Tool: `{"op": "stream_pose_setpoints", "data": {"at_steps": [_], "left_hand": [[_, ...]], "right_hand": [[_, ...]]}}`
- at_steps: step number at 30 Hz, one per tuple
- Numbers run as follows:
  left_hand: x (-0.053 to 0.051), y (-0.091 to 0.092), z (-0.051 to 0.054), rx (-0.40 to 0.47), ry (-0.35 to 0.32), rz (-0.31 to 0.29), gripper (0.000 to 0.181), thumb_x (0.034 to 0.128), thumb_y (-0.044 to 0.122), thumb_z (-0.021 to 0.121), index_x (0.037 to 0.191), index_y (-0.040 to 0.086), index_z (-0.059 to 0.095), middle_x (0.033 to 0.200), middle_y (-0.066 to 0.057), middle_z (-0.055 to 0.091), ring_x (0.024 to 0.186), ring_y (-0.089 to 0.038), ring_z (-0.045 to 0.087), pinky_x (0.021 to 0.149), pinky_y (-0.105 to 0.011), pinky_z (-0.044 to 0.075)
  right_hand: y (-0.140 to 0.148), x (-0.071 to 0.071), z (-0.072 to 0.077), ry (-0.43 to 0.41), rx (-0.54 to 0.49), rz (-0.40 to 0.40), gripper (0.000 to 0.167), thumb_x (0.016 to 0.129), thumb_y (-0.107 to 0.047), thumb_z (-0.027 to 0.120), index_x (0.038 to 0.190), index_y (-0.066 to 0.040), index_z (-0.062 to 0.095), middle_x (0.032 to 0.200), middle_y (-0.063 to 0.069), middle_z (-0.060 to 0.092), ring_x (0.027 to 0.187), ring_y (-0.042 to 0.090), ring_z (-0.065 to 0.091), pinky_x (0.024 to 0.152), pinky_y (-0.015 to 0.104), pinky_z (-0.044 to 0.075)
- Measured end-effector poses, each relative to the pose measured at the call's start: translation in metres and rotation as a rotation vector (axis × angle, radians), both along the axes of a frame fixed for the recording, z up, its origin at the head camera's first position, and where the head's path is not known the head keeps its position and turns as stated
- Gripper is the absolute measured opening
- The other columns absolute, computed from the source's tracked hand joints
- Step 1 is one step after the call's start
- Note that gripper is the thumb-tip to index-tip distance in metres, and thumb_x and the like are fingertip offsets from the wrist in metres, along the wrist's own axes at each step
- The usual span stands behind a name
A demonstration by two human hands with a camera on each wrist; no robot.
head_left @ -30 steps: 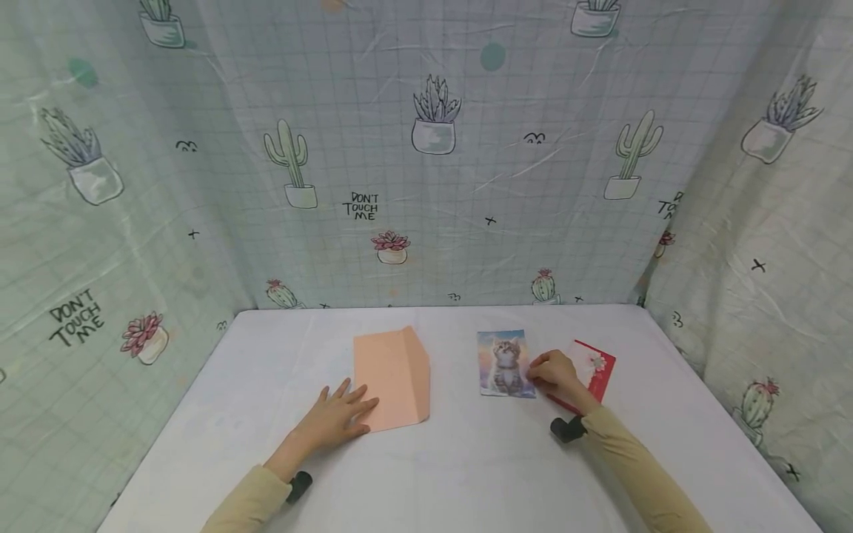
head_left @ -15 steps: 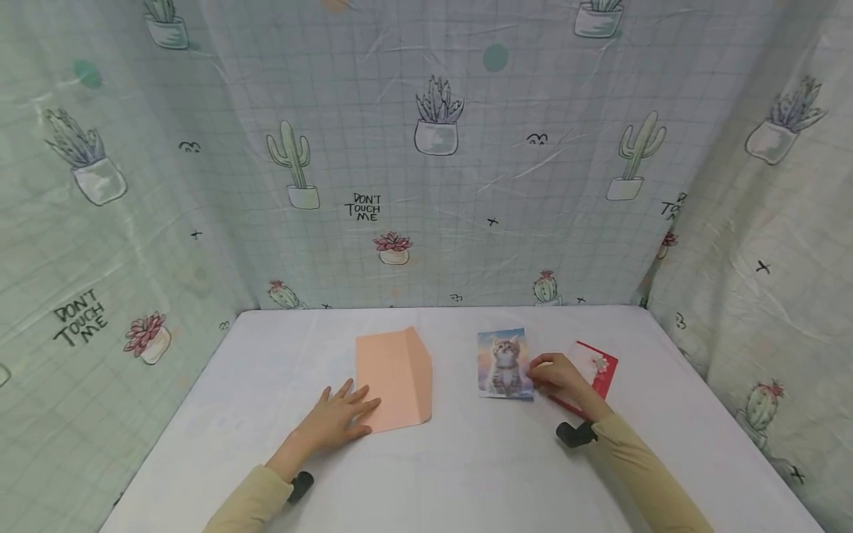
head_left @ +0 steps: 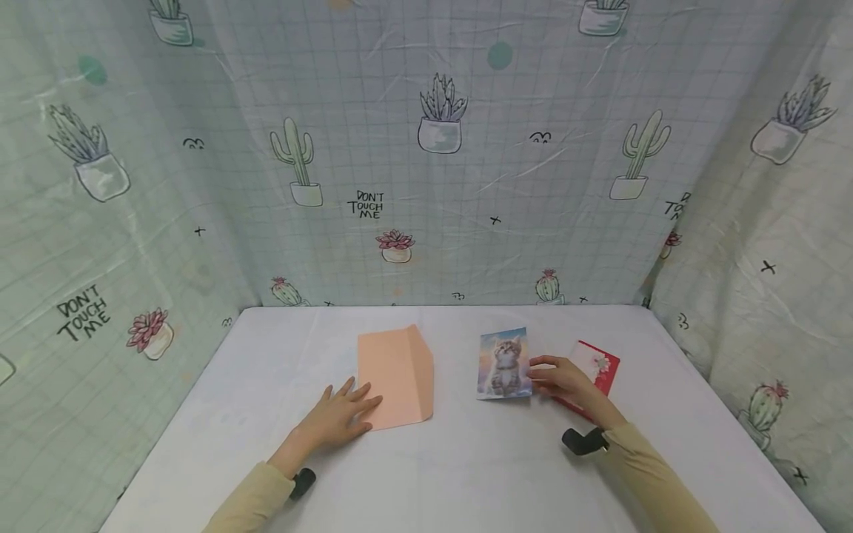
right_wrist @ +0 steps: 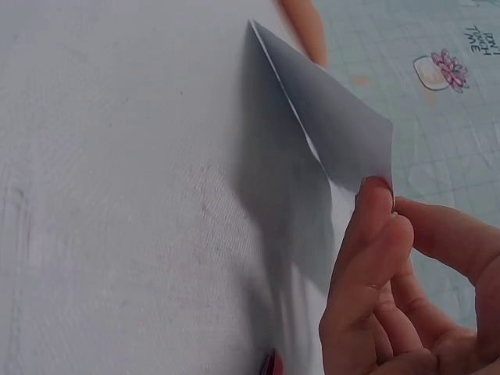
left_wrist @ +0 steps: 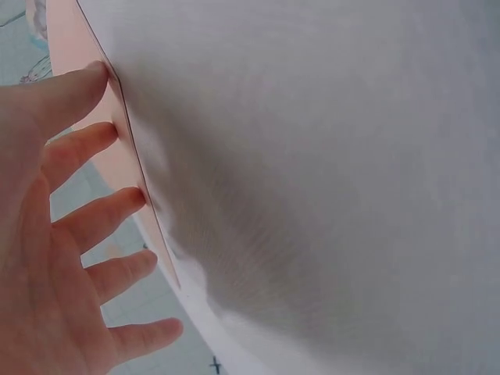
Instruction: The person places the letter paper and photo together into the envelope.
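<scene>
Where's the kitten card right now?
In the head view, the kitten card is right of centre, between the peach envelope and the red card, its right edge pinched by the right hand.

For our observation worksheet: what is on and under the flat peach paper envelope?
Some fingers of the left hand rest on the envelope. White table shows around it; whatever lies underneath is covered.

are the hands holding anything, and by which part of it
The right hand pinches the kitten card by its right edge; the left hand only touches the peach envelope.
</scene>
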State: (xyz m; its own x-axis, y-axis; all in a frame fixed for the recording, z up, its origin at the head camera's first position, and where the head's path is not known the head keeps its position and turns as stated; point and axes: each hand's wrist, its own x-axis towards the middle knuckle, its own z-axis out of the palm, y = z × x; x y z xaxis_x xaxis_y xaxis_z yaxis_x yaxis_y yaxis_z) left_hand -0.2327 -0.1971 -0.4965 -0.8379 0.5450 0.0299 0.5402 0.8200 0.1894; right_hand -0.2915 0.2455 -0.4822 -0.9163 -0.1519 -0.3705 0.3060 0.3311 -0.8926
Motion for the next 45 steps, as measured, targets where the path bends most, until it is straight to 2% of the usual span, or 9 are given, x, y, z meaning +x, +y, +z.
{"op": "stream_pose_setpoints", "data": {"at_steps": [10,17,22,28,36,39,45], "left_hand": [[-0.003,-0.001,-0.002,-0.010,0.027,-0.008,0.047,0.0856,0.039,0.055,0.128,0.020,0.050,0.137,-0.013,0.042,0.130,-0.044,0.027,0.095,-0.069,0.022],[-0.003,-0.001,-0.002,-0.017,0.018,0.001,0.047,0.0856,0.039,0.055,0.129,0.021,0.049,0.138,-0.012,0.042,0.130,-0.043,0.027,0.095,-0.069,0.022],[-0.002,0.000,-0.002,-0.008,0.017,0.007,0.047,0.0853,0.038,0.056,0.128,0.020,0.050,0.138,-0.013,0.041,0.130,-0.043,0.028,0.095,-0.069,0.021],[-0.002,0.000,-0.001,-0.008,0.020,0.004,0.047,0.0853,0.038,0.056,0.128,0.020,0.050,0.138,-0.014,0.042,0.130,-0.043,0.028,0.094,-0.069,0.021],[0.001,0.001,0.003,0.001,0.022,-0.011,0.046,0.0859,0.037,0.055,0.128,0.019,0.050,0.137,-0.014,0.042,0.130,-0.043,0.028,0.094,-0.070,0.022],[0.001,0.001,0.003,-0.005,0.018,-0.010,0.046,0.0860,0.038,0.055,0.128,0.020,0.050,0.137,-0.014,0.042,0.130,-0.043,0.028,0.094,-0.069,0.022],[0.001,0.001,0.004,-0.019,0.020,-0.006,0.046,0.0858,0.038,0.055,0.128,0.019,0.050,0.137,-0.014,0.042,0.130,-0.042,0.029,0.094,-0.070,0.022]], "right_hand": [[-0.003,0.004,0.006,-0.006,-0.036,0.008,0.049,0.084,-0.024,0.061,0.124,0.001,0.045,0.082,0.000,0.057,0.063,0.009,0.053,0.058,0.017,0.047],[-0.006,0.003,0.009,-0.011,-0.030,0.017,0.055,0.083,-0.030,0.062,0.127,-0.003,0.044,0.092,0.003,0.059,0.072,0.012,0.057,0.062,0.018,0.048],[-0.010,0.004,0.013,-0.007,-0.027,0.039,0.053,0.084,-0.030,0.061,0.127,-0.003,0.045,0.096,0.003,0.059,0.074,0.013,0.058,0.063,0.019,0.048],[-0.019,0.007,0.012,-0.004,-0.095,0.051,0.050,0.084,-0.027,0.061,0.126,-0.004,0.046,0.106,0.007,0.055,0.076,0.012,0.059,0.065,0.019,0.048],[-0.036,0.007,0.013,0.007,-0.122,0.133,0.048,0.086,-0.023,0.059,0.125,0.000,0.044,0.091,-0.002,0.060,0.073,0.007,0.061,0.063,0.017,0.050],[-0.044,0.006,0.013,-0.001,-0.130,0.134,0.046,0.085,-0.020,0.060,0.123,0.001,0.045,0.086,-0.003,0.060,0.070,0.006,0.061,0.060,0.016,0.050],[-0.058,0.004,0.011,-0.016,-0.102,0.137,0.045,0.083,-0.019,0.062,0.122,-0.001,0.048,0.088,0.001,0.059,0.063,0.006,0.057,0.056,0.016,0.048]]}}
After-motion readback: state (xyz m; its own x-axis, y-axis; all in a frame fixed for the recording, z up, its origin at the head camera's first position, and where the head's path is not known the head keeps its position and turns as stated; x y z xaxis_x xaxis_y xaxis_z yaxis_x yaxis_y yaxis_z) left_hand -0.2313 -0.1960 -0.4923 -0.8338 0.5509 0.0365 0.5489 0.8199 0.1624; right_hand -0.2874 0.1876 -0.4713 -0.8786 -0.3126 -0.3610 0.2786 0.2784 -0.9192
